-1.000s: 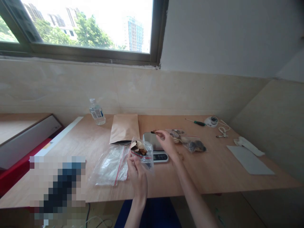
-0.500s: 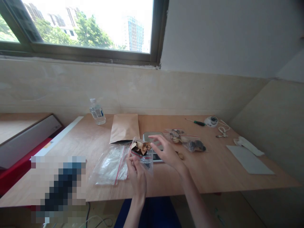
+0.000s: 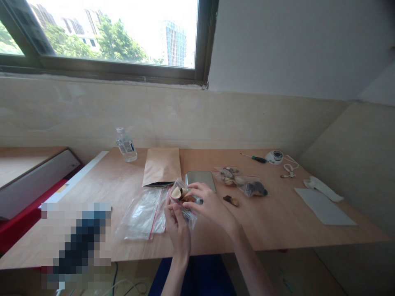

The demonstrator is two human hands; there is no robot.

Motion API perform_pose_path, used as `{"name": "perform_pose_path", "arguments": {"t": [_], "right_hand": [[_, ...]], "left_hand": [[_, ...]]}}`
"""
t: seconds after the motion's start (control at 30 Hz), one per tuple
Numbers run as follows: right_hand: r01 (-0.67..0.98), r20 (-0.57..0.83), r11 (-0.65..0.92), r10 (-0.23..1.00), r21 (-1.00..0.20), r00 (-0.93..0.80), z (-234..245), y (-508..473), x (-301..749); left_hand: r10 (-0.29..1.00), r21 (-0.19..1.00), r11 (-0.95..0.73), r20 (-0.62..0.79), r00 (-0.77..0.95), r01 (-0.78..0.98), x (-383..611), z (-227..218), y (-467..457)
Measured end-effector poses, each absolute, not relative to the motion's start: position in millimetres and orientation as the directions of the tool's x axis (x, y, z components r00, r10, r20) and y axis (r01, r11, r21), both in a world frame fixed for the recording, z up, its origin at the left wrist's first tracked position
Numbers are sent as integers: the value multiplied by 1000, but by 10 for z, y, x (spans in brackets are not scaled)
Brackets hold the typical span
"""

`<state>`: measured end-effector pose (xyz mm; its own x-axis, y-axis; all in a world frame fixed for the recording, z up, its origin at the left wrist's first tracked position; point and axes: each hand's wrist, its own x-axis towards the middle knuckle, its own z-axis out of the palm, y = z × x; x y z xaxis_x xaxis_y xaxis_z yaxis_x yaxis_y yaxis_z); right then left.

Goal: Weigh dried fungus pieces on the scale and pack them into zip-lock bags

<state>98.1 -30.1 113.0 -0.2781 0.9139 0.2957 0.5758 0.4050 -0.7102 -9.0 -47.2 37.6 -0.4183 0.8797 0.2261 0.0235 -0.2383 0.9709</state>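
Observation:
My left hand [image 3: 178, 230] is closed on a clear zip bag [image 3: 190, 224] at the table's front middle. Curled dried pieces [image 3: 177, 193], brown with cream sides and perhaps peel, show at the top of that bag. My right hand [image 3: 211, 207] reaches over the bag, its thumb and fingers curved round some of the brown pieces; the fingertips are partly hidden. Behind my hands lies a flat digital scale [image 3: 200, 177], its front part covered by my right hand. A few loose dried pieces [image 3: 231, 200] rest on the table to the right.
Flat clear zip bags [image 3: 142, 218] lie left of my hands, below a kraft paper bag [image 3: 162, 166]. Filled bags [image 3: 254, 189] sit right of the scale. A water bottle [image 3: 126, 146], screwdriver [image 3: 258, 159], dome camera [image 3: 274, 157] and white sheet [image 3: 324, 207] stand or lie farther out.
My right hand has moved down and left onto the dried pieces at the bag. The pieces have shifted, and more of the scale's plate and the loose pieces now show.

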Motion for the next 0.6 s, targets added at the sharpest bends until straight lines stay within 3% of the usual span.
{"name": "perform_pose_path", "arguments": {"t": [0.17,0.3,0.47,0.6], "right_hand": [[546,201,398,901,-737,-385,1161,-349,1065],[451,242,301,953,-840,-185,1050,-438,1065],[352,41,49,999,-935,-31,815,-538,968],[250,14,12,1000,-968,10,720,-570,943]], "left_hand": [[875,974,-225,216,-434,31,-94,379,-487],[850,983,-184,164,-501,9,-104,391,-469],[859,980,-198,162,-485,-23,-87,375,-471],[874,978,-205,167,-456,-34,-81,317,-529]]}}
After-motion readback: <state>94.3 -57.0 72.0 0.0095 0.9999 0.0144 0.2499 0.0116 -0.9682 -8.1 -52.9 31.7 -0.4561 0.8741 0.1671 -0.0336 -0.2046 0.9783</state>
